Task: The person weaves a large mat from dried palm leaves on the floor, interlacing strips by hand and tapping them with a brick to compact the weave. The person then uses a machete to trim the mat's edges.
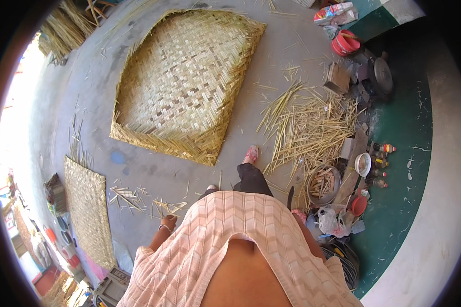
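Note:
My left hand [168, 222], a bracelet at its wrist, hangs at my left side with its fingers curled. What it holds, if anything, is hidden; loose straw pieces [169, 207] lie just beyond. My right forearm [310, 236] reaches down past my shirt, and the fingers of that hand cannot be made out. Close to its end are a dark blade-like strip [291, 196] and a pink patterned thing [299, 215]. On the floor ahead lies a big woven palm mat [182, 77] with upturned edges.
A smaller woven mat [89, 210] lies at left. Cut straw [312, 128] is heaped at right, beside a basin [323, 185] of short pieces, a white bowl [363, 164], several bottles [380, 163] and a red bucket [346, 43]. Coiled cable [346, 266] lies near right.

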